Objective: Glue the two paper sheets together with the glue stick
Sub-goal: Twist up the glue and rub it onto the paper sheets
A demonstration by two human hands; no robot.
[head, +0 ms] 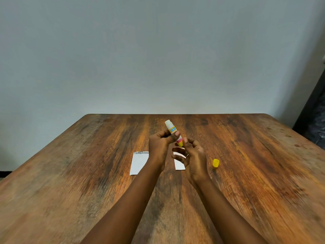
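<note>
My left hand (161,143) grips the uncapped glue stick (171,128) around its middle and holds it above the table, its white tip pointing up and away. At the stick's yellow base, the thumb and forefinger of my right hand (192,155) pinch it, while the other fingers are spread. Its yellow cap (216,163) lies on the table to the right of my right hand. Two white paper sheets lie flat beneath my hands: the left sheet (139,162) is partly covered by my left wrist, and the right sheet (179,164) is mostly hidden behind my right hand.
The wooden table (88,173) stands against a pale wall, its far edge just beyond my hands. A dark object (314,124) stands past the table's right corner.
</note>
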